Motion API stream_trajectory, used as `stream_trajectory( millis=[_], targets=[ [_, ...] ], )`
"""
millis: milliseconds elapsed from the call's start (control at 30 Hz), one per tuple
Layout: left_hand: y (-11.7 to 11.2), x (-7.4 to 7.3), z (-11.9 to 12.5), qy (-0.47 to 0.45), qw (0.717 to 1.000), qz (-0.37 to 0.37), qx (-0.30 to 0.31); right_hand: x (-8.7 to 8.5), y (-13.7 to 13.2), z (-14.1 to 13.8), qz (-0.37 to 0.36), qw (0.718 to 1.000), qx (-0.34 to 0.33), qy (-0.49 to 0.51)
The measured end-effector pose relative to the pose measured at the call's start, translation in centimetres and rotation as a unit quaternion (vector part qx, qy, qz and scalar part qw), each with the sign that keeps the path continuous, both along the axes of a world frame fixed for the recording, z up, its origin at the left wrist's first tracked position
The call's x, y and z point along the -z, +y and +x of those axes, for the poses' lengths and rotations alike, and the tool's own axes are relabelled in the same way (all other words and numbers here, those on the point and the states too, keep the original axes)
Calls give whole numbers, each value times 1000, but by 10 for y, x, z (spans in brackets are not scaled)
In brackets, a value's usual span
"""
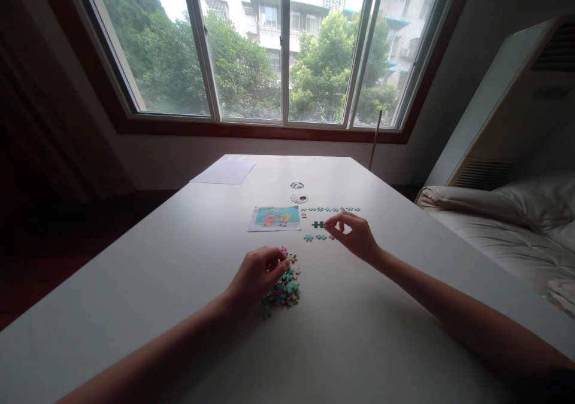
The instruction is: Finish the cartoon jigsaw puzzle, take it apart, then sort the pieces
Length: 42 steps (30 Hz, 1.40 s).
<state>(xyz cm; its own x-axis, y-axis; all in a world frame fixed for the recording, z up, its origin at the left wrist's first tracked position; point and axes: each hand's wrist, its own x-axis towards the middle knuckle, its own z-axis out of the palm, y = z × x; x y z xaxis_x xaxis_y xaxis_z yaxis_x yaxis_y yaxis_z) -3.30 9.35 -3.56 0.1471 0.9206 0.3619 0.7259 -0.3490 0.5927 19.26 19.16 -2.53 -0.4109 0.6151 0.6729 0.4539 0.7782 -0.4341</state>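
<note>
My right hand [353, 233] pinches a dark green jigsaw piece [318, 225] between thumb and fingertips, just above the table. Behind it runs a row of jigsaw pieces [330, 209], and several more pieces [320, 237] lie in front of it. My left hand [260, 270] hovers at the pile of loose jigsaw pieces [286, 290], its fingers curled together. Whether anything sits between those left fingertips is hidden. A picture sheet with cartoon figures [275, 218] lies flat between the pile and the row, on the left side.
The white table [179, 272] reaches toward the window. Two round discs [299, 199] lie beyond the pieces, and papers [227, 170] rest at the far left corner. A padded couch [489, 224] stands to the right, and a thin stick [375, 140] leans behind the table.
</note>
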Motion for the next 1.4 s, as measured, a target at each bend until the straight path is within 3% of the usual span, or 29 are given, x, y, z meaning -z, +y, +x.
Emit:
stream_trajectory(
  millis=[267, 533, 733, 1167, 1300, 1400],
  targets=[
    [3, -1, -6, 12, 1000, 12, -4, -2, 65, -7, -50, 994, 30, -98],
    [4, -2, -7, 27, 1000, 7, -6, 18, 100, -17, -119, 982, 77, -128],
    [4, -1, -6, 22, 1000, 9, -5, 29, 105, -21, -150, 973, 94, -149],
    [4, -1, -6, 22, 1000, 3, -6, 20, 108, -19, -155, 965, 103, -184],
    [5, -4, -9, 29, 1000, 6, 4, 10, 94, -17, -130, 972, 87, -177],
    [8, -6, -13, 34, 999, 11, 7, 5, 69, -21, -111, 977, 53, -174]
  ],
)
